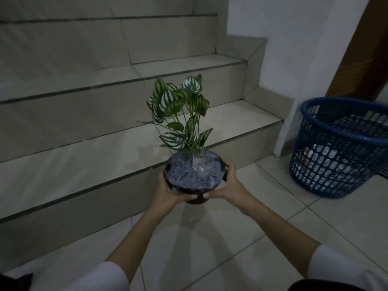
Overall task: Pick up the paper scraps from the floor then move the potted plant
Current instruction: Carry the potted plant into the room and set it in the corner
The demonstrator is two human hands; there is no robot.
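Note:
The potted plant (194,175) is a dark round pot with speckled filling and striped green-and-white leaves. It is held upright in the air, in front of the lowest stair step. My left hand (168,191) grips the pot's left side and underside. My right hand (225,185) grips its right side, thumb under the rim. No paper scraps are visible on the tiled floor around me.
A tiled staircase (105,133) rises ahead and to the left. A blue plastic mesh basket (340,150) stands on the floor at the right, with pale scraps at its bottom. A white wall and a brown wooden door frame (363,49) lie behind it.

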